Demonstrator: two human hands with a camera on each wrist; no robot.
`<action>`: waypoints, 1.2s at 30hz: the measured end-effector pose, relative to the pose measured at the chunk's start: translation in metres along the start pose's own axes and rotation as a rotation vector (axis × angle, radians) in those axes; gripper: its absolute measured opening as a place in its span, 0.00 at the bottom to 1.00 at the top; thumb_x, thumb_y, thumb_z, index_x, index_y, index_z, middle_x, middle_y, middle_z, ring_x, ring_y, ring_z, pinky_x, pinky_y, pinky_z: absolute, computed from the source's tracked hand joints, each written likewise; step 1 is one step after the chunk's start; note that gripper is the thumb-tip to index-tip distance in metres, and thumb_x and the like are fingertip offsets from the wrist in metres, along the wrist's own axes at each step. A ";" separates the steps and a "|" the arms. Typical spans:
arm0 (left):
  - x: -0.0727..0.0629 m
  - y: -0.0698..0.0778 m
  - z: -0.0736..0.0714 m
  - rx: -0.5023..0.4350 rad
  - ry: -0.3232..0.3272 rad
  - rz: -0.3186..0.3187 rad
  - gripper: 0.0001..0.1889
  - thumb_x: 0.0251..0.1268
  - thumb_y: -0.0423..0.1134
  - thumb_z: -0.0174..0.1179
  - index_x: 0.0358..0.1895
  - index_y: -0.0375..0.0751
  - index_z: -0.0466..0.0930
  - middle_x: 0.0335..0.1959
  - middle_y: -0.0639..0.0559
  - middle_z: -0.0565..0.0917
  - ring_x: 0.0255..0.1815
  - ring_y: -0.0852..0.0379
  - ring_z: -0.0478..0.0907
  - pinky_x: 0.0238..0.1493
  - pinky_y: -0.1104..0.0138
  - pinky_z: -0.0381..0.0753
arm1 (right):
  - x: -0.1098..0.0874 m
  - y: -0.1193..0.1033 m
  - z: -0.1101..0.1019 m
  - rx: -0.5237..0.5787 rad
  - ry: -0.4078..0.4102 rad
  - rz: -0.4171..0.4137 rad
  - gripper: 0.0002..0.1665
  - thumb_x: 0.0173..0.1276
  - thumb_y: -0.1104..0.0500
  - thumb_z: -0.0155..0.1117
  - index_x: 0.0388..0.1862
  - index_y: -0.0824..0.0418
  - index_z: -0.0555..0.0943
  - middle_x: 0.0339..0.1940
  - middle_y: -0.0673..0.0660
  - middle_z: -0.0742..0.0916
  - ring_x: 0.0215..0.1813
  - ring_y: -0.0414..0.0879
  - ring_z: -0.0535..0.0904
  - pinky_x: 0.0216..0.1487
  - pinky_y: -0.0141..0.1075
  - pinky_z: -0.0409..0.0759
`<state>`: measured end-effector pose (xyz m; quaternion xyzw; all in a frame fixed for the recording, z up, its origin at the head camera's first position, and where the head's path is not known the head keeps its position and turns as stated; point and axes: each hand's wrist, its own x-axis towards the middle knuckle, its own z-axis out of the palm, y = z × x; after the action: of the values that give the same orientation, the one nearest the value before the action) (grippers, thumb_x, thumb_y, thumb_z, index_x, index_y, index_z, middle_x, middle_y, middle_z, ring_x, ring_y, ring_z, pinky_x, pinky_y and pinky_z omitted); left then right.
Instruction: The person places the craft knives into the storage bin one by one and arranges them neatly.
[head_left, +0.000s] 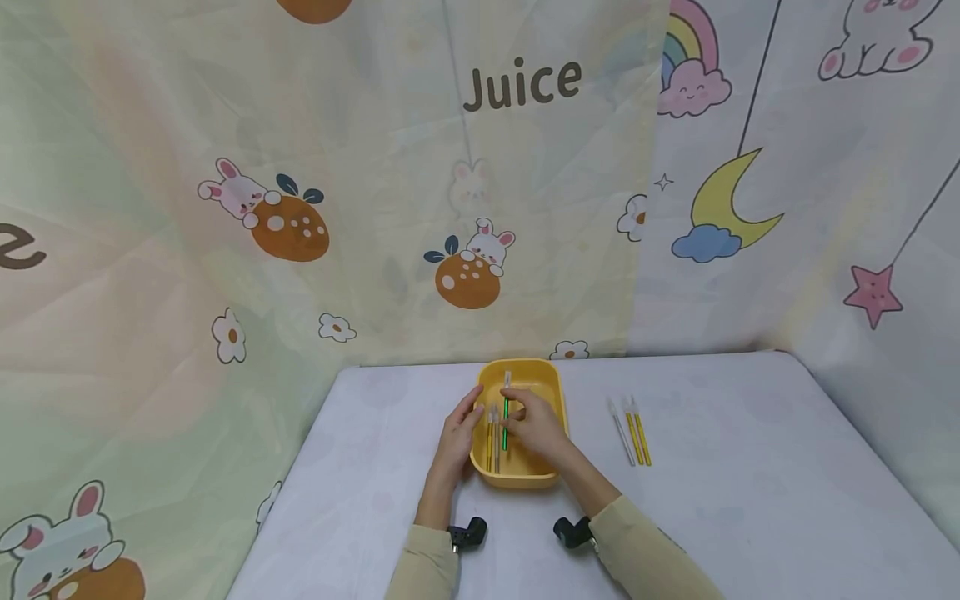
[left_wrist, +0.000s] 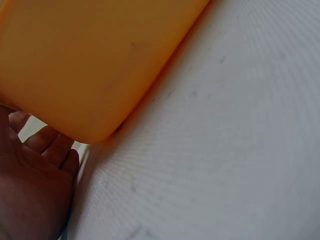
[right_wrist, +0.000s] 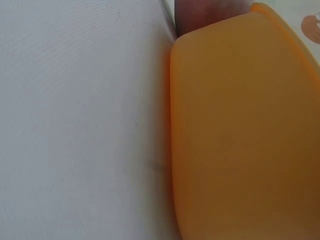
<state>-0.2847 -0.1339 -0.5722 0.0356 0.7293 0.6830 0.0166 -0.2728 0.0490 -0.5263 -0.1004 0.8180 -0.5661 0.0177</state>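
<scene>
A yellow tray [head_left: 528, 482] stands on the table, its wall filling much of both wrist views. At its left rim is my left hand [head_left: 455, 433], fingers and thumb gripping the edge; the left wrist view shows this hand [left_wrist: 37, 185] beside the wall. Over the tray, my right hand [head_left: 536, 425] pinches a slim green pen-shaped tool [head_left: 506, 433] with a clear tip, lying lengthwise. To its left in the tray lie slim sticks of the same kind, a yellow one [head_left: 490, 446] and a paler one [head_left: 497, 446]. The right wrist view does not show the pinch.
Right of the tray, a silver pen-shaped tool [head_left: 622, 433] and two yellow ones [head_left: 638, 433] lie on the white table [head_left: 750, 467]. A printed cloth backdrop [head_left: 390, 167] rises behind the table and along its sides.
</scene>
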 end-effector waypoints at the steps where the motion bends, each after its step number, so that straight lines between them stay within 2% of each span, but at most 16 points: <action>1: 0.000 0.000 0.000 0.002 0.002 -0.002 0.23 0.82 0.50 0.53 0.75 0.64 0.72 0.81 0.57 0.66 0.85 0.51 0.55 0.86 0.50 0.51 | 0.000 -0.001 0.000 -0.006 -0.008 0.009 0.33 0.68 0.71 0.70 0.73 0.63 0.76 0.69 0.64 0.81 0.42 0.44 0.85 0.38 0.33 0.87; 11: 0.002 0.000 0.001 -0.007 -0.006 0.006 0.23 0.83 0.47 0.52 0.76 0.62 0.71 0.81 0.56 0.66 0.85 0.51 0.55 0.86 0.49 0.51 | 0.000 -0.003 0.000 -0.123 -0.103 0.078 0.32 0.70 0.68 0.70 0.72 0.63 0.77 0.66 0.61 0.83 0.26 0.44 0.75 0.26 0.30 0.76; 18: 0.002 -0.001 0.001 -0.001 -0.004 -0.004 0.23 0.83 0.48 0.52 0.76 0.63 0.72 0.81 0.57 0.66 0.86 0.51 0.54 0.86 0.50 0.51 | -0.003 -0.005 0.001 -0.164 -0.123 0.095 0.30 0.71 0.67 0.69 0.72 0.64 0.77 0.65 0.61 0.84 0.35 0.45 0.78 0.33 0.31 0.78; 24: 0.002 -0.003 0.001 -0.002 -0.006 -0.003 0.23 0.83 0.48 0.52 0.76 0.62 0.71 0.81 0.58 0.66 0.86 0.51 0.53 0.86 0.49 0.50 | -0.004 -0.003 0.003 -0.172 -0.138 0.106 0.31 0.70 0.68 0.69 0.72 0.65 0.76 0.57 0.61 0.84 0.33 0.46 0.78 0.30 0.31 0.77; 28: 0.001 -0.002 0.000 0.000 -0.009 0.005 0.23 0.83 0.48 0.51 0.76 0.61 0.71 0.81 0.56 0.66 0.86 0.50 0.54 0.86 0.48 0.50 | -0.004 -0.004 0.004 -0.200 -0.135 0.102 0.30 0.70 0.68 0.70 0.71 0.65 0.78 0.62 0.60 0.84 0.41 0.48 0.78 0.36 0.34 0.80; 31: 0.001 -0.002 0.000 -0.002 -0.005 0.010 0.23 0.83 0.47 0.52 0.76 0.60 0.71 0.81 0.56 0.66 0.86 0.50 0.54 0.86 0.49 0.51 | -0.003 -0.004 0.006 -0.244 -0.140 0.079 0.29 0.69 0.67 0.71 0.69 0.66 0.79 0.65 0.61 0.85 0.48 0.50 0.80 0.48 0.42 0.85; 33: 0.001 -0.001 0.000 -0.006 -0.005 0.018 0.23 0.83 0.46 0.52 0.76 0.59 0.71 0.81 0.54 0.66 0.86 0.49 0.54 0.86 0.49 0.51 | -0.003 -0.004 0.006 -0.272 -0.149 0.064 0.28 0.68 0.68 0.72 0.67 0.67 0.80 0.66 0.62 0.85 0.52 0.51 0.79 0.55 0.46 0.84; 36: 0.001 -0.001 0.000 -0.014 -0.007 0.023 0.23 0.83 0.46 0.52 0.76 0.59 0.71 0.81 0.54 0.66 0.86 0.49 0.54 0.86 0.49 0.50 | -0.002 -0.004 0.007 -0.308 -0.162 0.058 0.28 0.67 0.68 0.73 0.66 0.67 0.81 0.65 0.61 0.86 0.54 0.51 0.79 0.61 0.48 0.82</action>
<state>-0.2854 -0.1339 -0.5731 0.0463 0.7240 0.6881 0.0113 -0.2695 0.0419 -0.5256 -0.1237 0.8935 -0.4235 0.0842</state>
